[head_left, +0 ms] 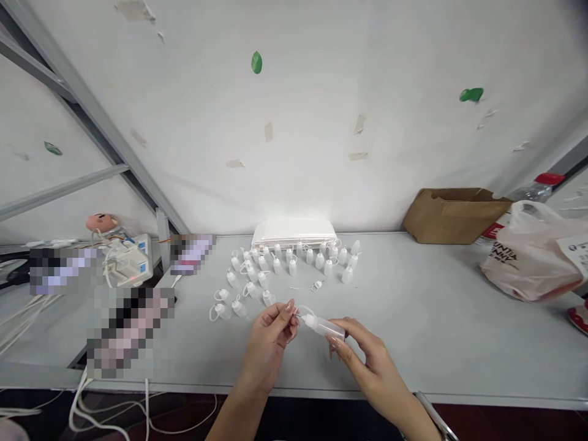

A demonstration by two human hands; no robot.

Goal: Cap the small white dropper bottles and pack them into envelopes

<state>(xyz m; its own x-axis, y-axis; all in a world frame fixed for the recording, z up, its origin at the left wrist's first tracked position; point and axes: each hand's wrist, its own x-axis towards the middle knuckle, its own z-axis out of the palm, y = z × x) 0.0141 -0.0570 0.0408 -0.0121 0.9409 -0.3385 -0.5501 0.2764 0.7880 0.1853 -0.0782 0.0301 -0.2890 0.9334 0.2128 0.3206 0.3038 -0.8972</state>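
Observation:
A small translucent bottle [325,327] with a white top lies sideways between my hands, its thin tip pointing left. My right hand [367,361] grips the bottle's base between thumb and fingers. At the tip, my left hand [271,340] is pinched on the small cap end of the white strap [304,308], which loops back to the bottle's neck. Several similar small bottles [293,266] stand in a group beyond my hands. A loose white strap piece [316,286] lies on the grey table [413,318] behind the held bottle.
A white box [294,231] sits against the wall behind the bottles. At the right are a brown paper bag [452,217], a plastic bag [528,257] and a red-capped bottle [542,187]. White power strips [131,263], cables [113,422] and blurred-out items occupy the left.

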